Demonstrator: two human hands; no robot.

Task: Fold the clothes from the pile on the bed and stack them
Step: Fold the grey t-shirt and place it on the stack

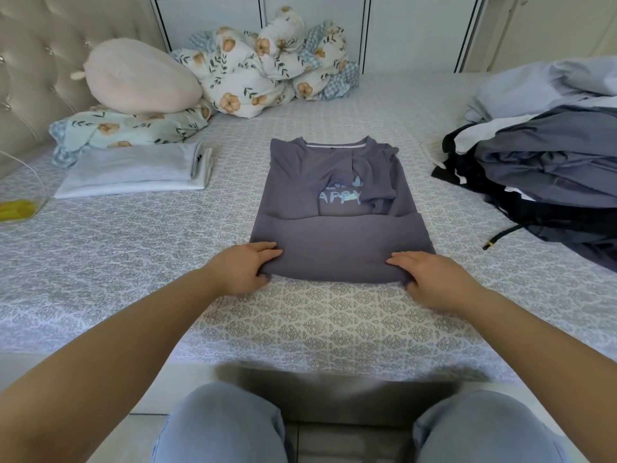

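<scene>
Both hands — left hand, right hand — fingers clamped on grey T-shirt lower fold, on bed.

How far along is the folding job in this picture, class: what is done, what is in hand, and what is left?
Done: a folded pale garment lies flat on the bed. In hand: the left hand and right hand grip the near corners of the grey T-shirt, its sides folded in and bottom part turned up. Left: the unfolded pile still waits.

pink plush pillow | floral duvet | yellow item left edge
</scene>
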